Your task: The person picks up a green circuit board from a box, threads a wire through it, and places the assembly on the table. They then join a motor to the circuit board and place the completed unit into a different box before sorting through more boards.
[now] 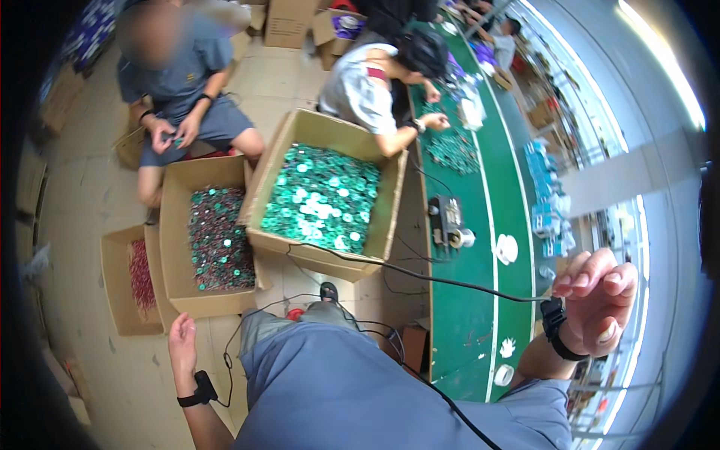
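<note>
In the head view, the left hand point(182, 341) is held low, its fingers loosely extended and nothing seen to be gripped. It is placed just beside the near edge of the middle box point(177, 232), in which dark red pieces and green discs point(218, 251) are mixed. The right hand point(600, 304) is raised near the right edge of the green bench point(465, 315), its fingers loosely bent, its thumb kept apart and its grasp unfilled. Both wrists are fitted with black straps; a black cable point(427, 277) is run from the right strap toward the largest box point(322, 262).

That box is filled with green round parts point(322, 199), and the smallest box point(116, 281) is part-filled with thin red pieces point(141, 276). A small green piece point(178, 140) is held by 1 seated co-worker point(169, 90). A green heap point(452, 152) is reached over by a 2nd co-worker point(367, 90).
</note>
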A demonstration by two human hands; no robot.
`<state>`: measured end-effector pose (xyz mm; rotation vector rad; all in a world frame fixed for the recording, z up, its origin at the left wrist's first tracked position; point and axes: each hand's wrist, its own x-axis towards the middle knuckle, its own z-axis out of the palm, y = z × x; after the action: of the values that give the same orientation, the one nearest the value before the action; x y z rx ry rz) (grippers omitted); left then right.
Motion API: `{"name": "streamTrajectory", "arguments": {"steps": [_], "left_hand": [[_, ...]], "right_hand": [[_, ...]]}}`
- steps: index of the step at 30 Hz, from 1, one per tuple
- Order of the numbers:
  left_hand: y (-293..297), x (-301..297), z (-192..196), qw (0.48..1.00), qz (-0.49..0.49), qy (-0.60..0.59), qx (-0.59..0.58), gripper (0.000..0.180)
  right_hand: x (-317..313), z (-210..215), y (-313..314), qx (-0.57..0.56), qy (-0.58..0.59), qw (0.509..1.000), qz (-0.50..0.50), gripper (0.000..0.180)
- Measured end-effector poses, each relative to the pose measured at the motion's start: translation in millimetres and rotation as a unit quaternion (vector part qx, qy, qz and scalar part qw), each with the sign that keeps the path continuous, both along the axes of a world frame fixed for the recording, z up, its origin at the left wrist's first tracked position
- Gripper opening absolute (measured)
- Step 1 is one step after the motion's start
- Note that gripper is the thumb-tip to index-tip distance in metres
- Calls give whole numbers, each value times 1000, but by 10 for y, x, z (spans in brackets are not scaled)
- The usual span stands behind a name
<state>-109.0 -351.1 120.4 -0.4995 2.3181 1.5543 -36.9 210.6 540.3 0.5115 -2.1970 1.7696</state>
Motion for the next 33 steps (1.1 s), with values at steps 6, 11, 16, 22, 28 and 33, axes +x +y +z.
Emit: {"name": "streamTrajectory", "arguments": {"steps": [6, 11, 16, 22, 28, 33], "left_hand": [[1602, -69, 217, 996, -70, -26, 45, 41], [2649, -34, 838, 988, -151, -16, 27, 40], [2879, -62, 958, 982, -188, -16, 6, 40], [2802, -92, 727, 982, -188, -23, 25, 40], [2965, -536, 558, 974, -210, -55, 64, 40], [3123, -1055, 188, 960, -269, -1, 80, 35]], "right_hand": [[1079, -279, 1332, -44, -7, 991, -129, 42], [1566, -385, 1999, -81, -25, 982, -170, 42], [1710, -429, 2285, -92, -39, 975, -196, 45], [1715, -693, 2360, -107, -137, 956, -237, 44], [1300, -1346, 2121, -69, -374, 871, -311, 37], [1209, -2234, 2109, -29, -537, 743, -399, 29]]}}
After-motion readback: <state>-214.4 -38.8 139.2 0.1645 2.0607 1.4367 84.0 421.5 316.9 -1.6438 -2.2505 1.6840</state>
